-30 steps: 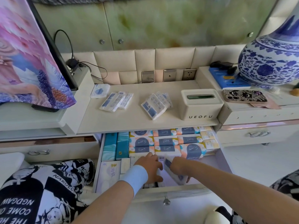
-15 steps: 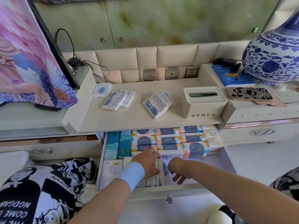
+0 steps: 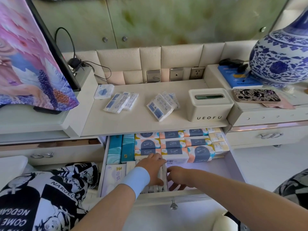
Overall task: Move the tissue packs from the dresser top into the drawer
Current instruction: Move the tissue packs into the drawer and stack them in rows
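Note:
Small white-and-blue tissue packs lie on the dresser top [image 3: 133,124]: a single pack [image 3: 103,91] at the back left, a loose pile [image 3: 120,102] beside it, and another pile [image 3: 162,105] in the middle. Below, the drawer [image 3: 191,195] is pulled out. At its front stands a row of small white packs [image 3: 162,176] on edge. My left hand [image 3: 152,169], with a pale blue wristband, lies flat over this row. My right hand [image 3: 177,177] is just right of the row, fingers spread, holding nothing.
The drawer's back holds teal packs [image 3: 120,150], S.pure packs [image 3: 173,144] and yellow packs [image 3: 218,140]. A white UEOFU tissue box [image 3: 210,105] stands at the right of the dresser top. A phone [image 3: 255,95], a blue-and-white vase [image 3: 281,62] and a printed pillow [image 3: 45,197] flank the area.
My right hand has set its tissue pack on edge against the row, let go and spread its fingers. My left hand has stayed on the row.

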A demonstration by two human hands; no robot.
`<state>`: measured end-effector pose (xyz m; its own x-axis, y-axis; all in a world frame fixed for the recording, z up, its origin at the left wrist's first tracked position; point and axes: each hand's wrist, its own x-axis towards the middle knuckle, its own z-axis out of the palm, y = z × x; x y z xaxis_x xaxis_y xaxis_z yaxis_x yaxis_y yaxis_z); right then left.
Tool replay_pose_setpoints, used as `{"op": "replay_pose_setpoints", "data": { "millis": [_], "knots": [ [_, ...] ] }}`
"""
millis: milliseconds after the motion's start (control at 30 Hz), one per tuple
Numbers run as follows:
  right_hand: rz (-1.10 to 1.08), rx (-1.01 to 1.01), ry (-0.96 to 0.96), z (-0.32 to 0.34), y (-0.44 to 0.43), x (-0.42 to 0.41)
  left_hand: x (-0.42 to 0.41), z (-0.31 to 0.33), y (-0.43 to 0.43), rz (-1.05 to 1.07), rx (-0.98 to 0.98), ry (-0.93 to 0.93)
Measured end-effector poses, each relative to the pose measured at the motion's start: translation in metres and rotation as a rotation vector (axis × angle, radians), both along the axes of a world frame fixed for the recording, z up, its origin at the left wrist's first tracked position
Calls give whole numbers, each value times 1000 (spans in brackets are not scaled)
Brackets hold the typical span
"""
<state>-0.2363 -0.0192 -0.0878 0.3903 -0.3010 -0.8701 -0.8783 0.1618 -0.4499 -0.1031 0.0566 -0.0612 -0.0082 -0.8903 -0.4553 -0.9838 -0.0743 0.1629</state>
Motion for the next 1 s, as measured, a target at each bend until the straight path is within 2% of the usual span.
{"op": "replay_pose_setpoints", "data": {
  "millis": [133, 233, 367, 467, 567, 667, 733, 800, 867, 933, 1000],
  "knots": [
    [207, -235, 117, 5, -7, 6, 2, 6, -9, 13, 34, 15],
    [307, -433, 156, 22, -22, 12, 12, 21, -22, 128, -30, 112],
    [262, -669, 20, 55, -56, 20, 36, 44, -46, 283, -181, 201],
    [70, -791, -85, 79, -82, 31, 53, 62, -66, 350, -243, 237],
    [-153, -804, -232, 91, -105, 45, 67, 76, -86, 378, -287, 217],
    [-239, -866, -274, 93, -126, 63, 73, 82, -107, 425, -343, 244],
    [-366, -786, -306, 88, -135, 77, 76, 79, -122, 478, -352, 288],
    [-552, -607, -325, 85, -140, 92, 80, 74, -134, 535, -309, 349],
    [-645, -506, -305, 81, -145, 103, 83, 69, -144, 579, -221, 421],
    [-667, -506, -277, 77, -151, 110, 88, 66, -154, 641, -193, 540],
    [-640, -533, -296, 72, -155, 119, 95, 67, -161, 766, -253, 707]
  ]
}}
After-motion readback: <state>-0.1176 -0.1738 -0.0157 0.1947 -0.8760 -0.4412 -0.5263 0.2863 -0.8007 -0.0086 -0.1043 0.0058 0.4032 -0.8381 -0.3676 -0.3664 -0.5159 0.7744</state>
